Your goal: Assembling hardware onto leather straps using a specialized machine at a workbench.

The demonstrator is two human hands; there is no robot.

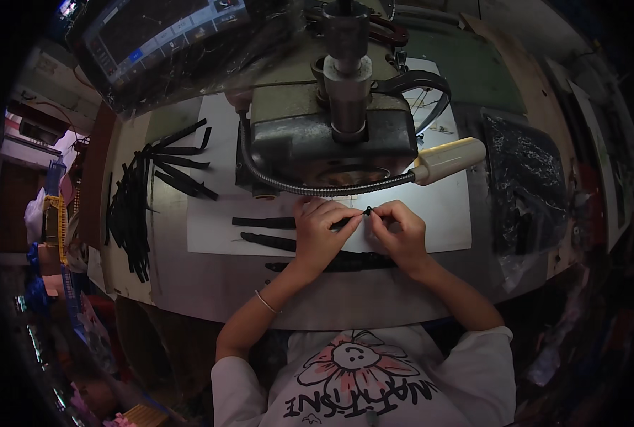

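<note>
Both hands meet over a white sheet (441,224) on the table, just in front of a machine head (331,132). My left hand (320,233) pinches a black fabric strip (342,223) between thumb and fingertips. Fingertips of my right hand (402,233) close on the small dark end (367,211) of the piece between the hands. Beside and under my left hand lie more black strips: one flat strip (260,223), one with loose thread at its tip (267,241), and a nearer one (363,262) running beneath both wrists.
A pile of black strips (128,213) lies at the left, several fanned toward the machine. A bendable lamp (450,160) reaches across the machine's front. At right sits a black plastic bag (524,178). A plastic-covered screen (164,35) stands at the upper left.
</note>
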